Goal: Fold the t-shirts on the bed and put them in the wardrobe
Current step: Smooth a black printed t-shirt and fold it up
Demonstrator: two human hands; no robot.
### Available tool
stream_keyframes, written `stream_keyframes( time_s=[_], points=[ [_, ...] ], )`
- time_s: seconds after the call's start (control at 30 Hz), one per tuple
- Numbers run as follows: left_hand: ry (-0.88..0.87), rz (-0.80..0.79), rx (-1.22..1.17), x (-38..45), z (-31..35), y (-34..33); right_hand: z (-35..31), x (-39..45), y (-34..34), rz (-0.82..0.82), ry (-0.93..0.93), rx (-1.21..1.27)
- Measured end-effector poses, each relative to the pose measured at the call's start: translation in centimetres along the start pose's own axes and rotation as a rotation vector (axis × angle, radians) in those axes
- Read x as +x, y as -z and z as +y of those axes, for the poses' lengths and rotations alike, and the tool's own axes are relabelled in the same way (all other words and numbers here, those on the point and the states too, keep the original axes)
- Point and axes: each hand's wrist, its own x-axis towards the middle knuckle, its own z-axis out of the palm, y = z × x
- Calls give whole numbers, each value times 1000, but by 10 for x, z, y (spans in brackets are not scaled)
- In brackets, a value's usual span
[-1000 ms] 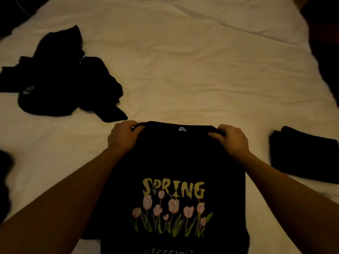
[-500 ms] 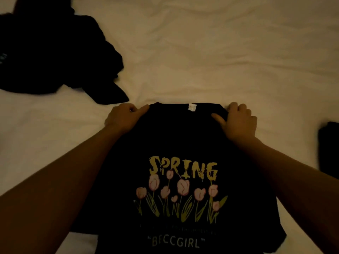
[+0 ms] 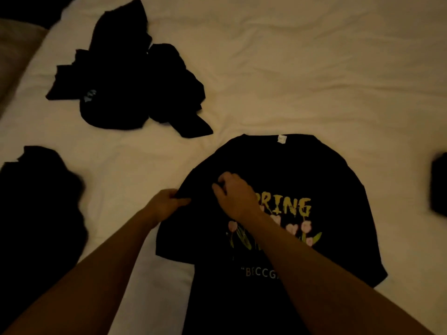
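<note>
A black t-shirt [image 3: 314,170] with a yellow "SPRING" print and pink tulips lies face up on the white bed [image 3: 290,68], collar pointing away from me. My left hand [image 3: 167,204] grips the shirt's left sleeve edge. My right hand [image 3: 233,192] has crossed over to the left shoulder area and pinches the fabric there with curled fingers; its forearm covers part of the print.
A crumpled heap of black garments [image 3: 135,88] lies at the far left of the bed. Another dark garment [image 3: 41,209] sits at the left edge. A folded black item [image 3: 439,184] shows at the right edge.
Both hands left the collar corners and moved to the shirt's left side. The right hand crossed over to the left shoulder. The camera view shifted left.
</note>
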Motion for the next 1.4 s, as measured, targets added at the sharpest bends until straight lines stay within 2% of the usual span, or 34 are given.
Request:
stream_keyframes(
  time_s=[0.13, 0.23, 0.33, 0.4, 0.47, 0.57, 0.67, 0.77, 0.83, 0.93, 1.03, 1.1, 1.2, 1.3, 1.4],
  points=[
    [-6, -115, -55, -5, -28, 0, -26, -30, -60, 13, -78, 35],
    [-11, -218, -179, -14, -53, 4, -35, -59, -91, 14, -320, 35],
    [-38, -144, -252, -21, -71, 11, -44, -90, -116, 29, -571, 76],
    [-76, -117, -261, -25, -68, 21, -55, -102, -130, 14, -723, 220],
    [-114, -134, -219, -26, -58, 36, -70, -102, -143, 63, -859, 440],
    [-157, -137, -122, -23, -39, 66, -96, -89, -164, 338, -1007, 1005],
    [-161, -136, -39, -16, -16, 100, -126, -75, -170, 530, -938, 1528],
    [-124, -135, 67, -4, 2, 132, -136, -65, -170, 603, -887, 1812],
    [-108, -136, 96, 6, 9, 150, -142, -58, -169, 494, -911, 1839],
    [-127, -166, -59, 14, 7, 156, -145, -43, -174, 330, -952, 1657],
    [-61, -302, -353, 21, -17, 147, -145, -29, -182, 266, -960, 1591],
    [2, -340, -468, 22, -40, 138, -146, -21, -190, 298, -955, 1554],
    [12, -221, -517, 20, -64, 129, -146, -15, -201, 395, -951, 1434],
    [-68, -99, -598, 18, -66, 133, -149, -13, -203, 335, -911, 1479],
    [-155, 104, -557, 14, -51, 144, -166, -11, -202, 294, -895, 1583]
  ],
)
